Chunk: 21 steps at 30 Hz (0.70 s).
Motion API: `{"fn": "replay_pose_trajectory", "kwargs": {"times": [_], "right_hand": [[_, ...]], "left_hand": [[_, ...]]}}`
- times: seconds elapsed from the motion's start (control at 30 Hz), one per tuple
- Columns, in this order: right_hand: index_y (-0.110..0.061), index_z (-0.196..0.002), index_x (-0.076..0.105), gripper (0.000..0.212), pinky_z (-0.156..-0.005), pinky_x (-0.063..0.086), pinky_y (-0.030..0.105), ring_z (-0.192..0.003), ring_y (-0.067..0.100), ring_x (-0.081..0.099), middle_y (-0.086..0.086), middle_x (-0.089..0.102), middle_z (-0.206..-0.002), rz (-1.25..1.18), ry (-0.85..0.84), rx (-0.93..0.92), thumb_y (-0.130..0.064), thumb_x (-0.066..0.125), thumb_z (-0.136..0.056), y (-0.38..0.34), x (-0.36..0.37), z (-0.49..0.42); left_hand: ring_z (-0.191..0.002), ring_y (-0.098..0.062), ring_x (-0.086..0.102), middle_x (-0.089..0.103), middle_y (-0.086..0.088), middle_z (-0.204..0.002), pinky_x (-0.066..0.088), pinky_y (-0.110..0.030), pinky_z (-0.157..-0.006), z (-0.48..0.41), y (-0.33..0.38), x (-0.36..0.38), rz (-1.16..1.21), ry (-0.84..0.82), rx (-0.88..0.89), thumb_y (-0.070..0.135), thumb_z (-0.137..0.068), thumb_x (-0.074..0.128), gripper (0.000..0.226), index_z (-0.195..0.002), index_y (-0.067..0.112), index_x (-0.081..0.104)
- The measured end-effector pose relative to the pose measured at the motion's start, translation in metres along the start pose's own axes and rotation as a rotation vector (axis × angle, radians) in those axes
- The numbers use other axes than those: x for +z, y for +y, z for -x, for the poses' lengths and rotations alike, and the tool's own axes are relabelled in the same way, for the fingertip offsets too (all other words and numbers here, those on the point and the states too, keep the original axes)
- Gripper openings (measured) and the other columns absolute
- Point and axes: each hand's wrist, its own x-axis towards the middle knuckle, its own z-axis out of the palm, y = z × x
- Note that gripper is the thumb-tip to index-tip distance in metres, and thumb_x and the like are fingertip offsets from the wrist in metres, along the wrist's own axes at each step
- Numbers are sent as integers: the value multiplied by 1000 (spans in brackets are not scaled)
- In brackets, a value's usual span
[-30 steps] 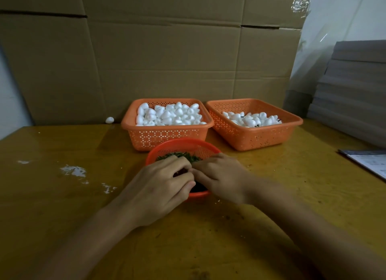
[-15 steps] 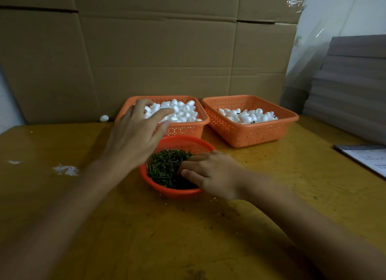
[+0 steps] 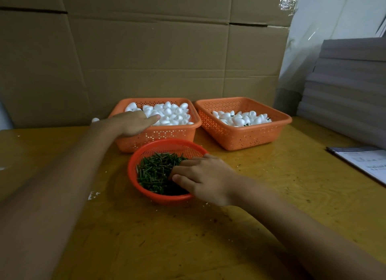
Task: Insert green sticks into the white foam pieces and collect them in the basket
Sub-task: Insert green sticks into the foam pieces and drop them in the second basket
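A square orange basket (image 3: 158,131) at the back holds a heap of plain white foam pieces (image 3: 173,112). My left hand (image 3: 131,123) reaches over its near left corner, its fingers resting among the foam. In front stands a round red basket (image 3: 167,144) filled with short green sticks (image 3: 154,171). My right hand (image 3: 204,179) lies over its right rim, fingers and thumb curled together on the sticks. A second orange basket (image 3: 246,135) to the right holds foam pieces (image 3: 240,119), some of them showing green stick ends.
The baskets sit on a yellow wooden table (image 3: 271,185). A cardboard wall (image 3: 146,60) closes the back. One loose foam piece (image 3: 95,120) lies by the wall. Stacked grey boards (image 3: 344,91) and a printed sheet (image 3: 363,162) are on the right.
My left hand left the red basket, rose and came down into the left foam basket. My right hand stayed in the green sticks.
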Motion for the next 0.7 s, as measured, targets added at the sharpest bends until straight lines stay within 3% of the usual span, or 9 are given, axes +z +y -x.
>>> {"fn": "replay_pose_trajectory", "kwargs": {"times": [0.1,0.17,0.23,0.33,0.4,0.47,0.53,0.63,0.7], "right_hand": [[-29,-136,56,43,-101,32,44,-123,16,55,-5,62,-127,-10,-3,3,-45,24,-113,1,0,0],[-30,-137,56,43,-100,31,43,-123,15,54,-6,62,-128,-12,-5,4,-45,24,-113,0,0,-1],[-30,-138,55,43,-100,31,43,-124,15,54,-6,61,-131,-6,-5,5,-45,24,-113,0,0,-1],[-30,-136,56,43,-101,33,42,-124,15,55,-6,62,-130,2,-12,12,-45,24,-113,-1,-1,-1],[-29,-131,58,42,-100,35,43,-120,17,57,-5,62,-123,5,-15,17,-45,24,-112,-2,-1,0],[-29,-130,58,41,-99,36,43,-117,17,57,-5,63,-120,9,-18,18,-45,24,-113,-1,-1,0],[-29,-131,57,41,-99,35,42,-117,16,56,-5,62,-121,10,-16,21,-45,24,-113,-1,-1,0],[-29,-130,57,41,-97,35,42,-116,17,56,-5,62,-119,8,-9,17,-46,24,-112,-2,-1,0],[-29,-130,58,41,-96,35,42,-114,17,57,-5,62,-118,1,1,12,-45,25,-112,-1,0,0]], "left_hand": [[-100,-24,64,68,-7,-121,47,-40,-82,-2,-11,4,10,160,65,65,-104,39,60,-84,18,70],[-94,-23,66,70,-2,-107,49,-39,-82,-1,-11,4,56,181,72,64,-102,47,57,-67,23,69],[-101,-20,65,72,0,-100,48,-42,-98,2,-6,2,63,19,61,68,-102,40,56,-77,30,73],[-128,-33,57,67,-17,-126,37,-46,-118,2,1,-5,80,-114,51,60,-109,32,65,-111,11,74],[-114,-39,60,68,-25,-110,45,-41,-100,0,1,-7,74,-98,78,46,-112,38,56,-88,5,68],[-79,-24,59,63,-13,-76,38,-34,-80,-4,-1,-9,74,-56,84,40,-110,49,53,-70,8,62],[-66,-12,53,61,-5,-69,36,-31,-76,-7,-4,-11,93,-47,86,38,-104,62,49,-64,10,65],[-84,-11,67,78,-1,-85,48,-27,-78,-6,-12,-15,255,40,120,23,-88,84,12,-78,15,83],[-95,-12,70,79,0,-96,52,-24,-80,1,-11,-16,412,141,148,13,-79,91,16,-92,15,83]]}}
